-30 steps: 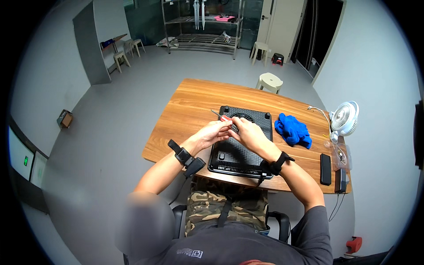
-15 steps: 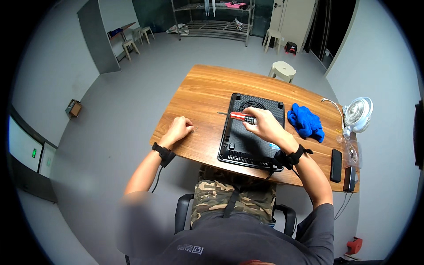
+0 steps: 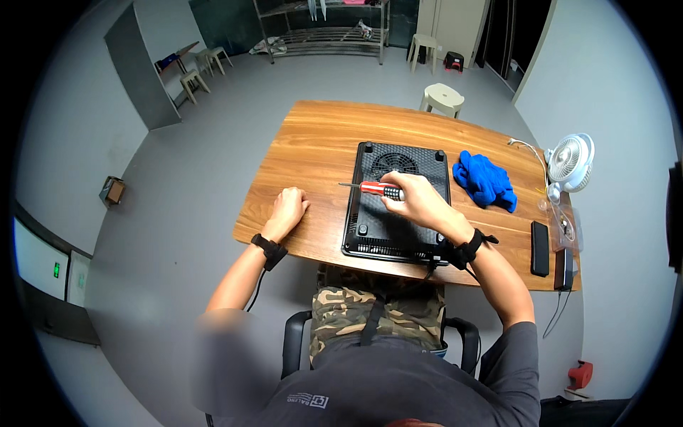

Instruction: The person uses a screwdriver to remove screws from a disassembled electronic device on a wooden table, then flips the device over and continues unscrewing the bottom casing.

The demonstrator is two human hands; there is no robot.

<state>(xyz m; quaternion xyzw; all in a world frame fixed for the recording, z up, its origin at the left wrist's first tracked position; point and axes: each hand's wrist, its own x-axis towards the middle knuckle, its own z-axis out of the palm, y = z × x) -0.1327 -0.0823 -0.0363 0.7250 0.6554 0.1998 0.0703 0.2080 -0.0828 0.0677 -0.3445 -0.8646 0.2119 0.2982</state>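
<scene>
My right hand (image 3: pixel 421 201) grips a screwdriver (image 3: pixel 380 189) with a red, white and black handle. Its metal shaft points left, past the side of a black laptop cooling pad (image 3: pixel 398 231). The pad lies on the table with its textured face up, showing a round fan grille and small corner feet. Left of the pad, my left hand (image 3: pixel 288 211) rests on the wooden tabletop, fingers curled in. Whatever those fingers may hold is hidden.
On the wooden table (image 3: pixel 313 128), a crumpled blue cloth (image 3: pixel 485 181) lies right of the pad. Farther right are a small white fan (image 3: pixel 570 164), a black case (image 3: pixel 540 248) and a clear plastic box (image 3: pixel 567 226). A beige stool (image 3: pixel 442 98) stands beyond the table.
The fingers of my left hand have curled in further, and the tiny shiny pieces by their tips no longer show. My right hand keeps the screwdriver over the pad. The whole view has shifted slightly.
</scene>
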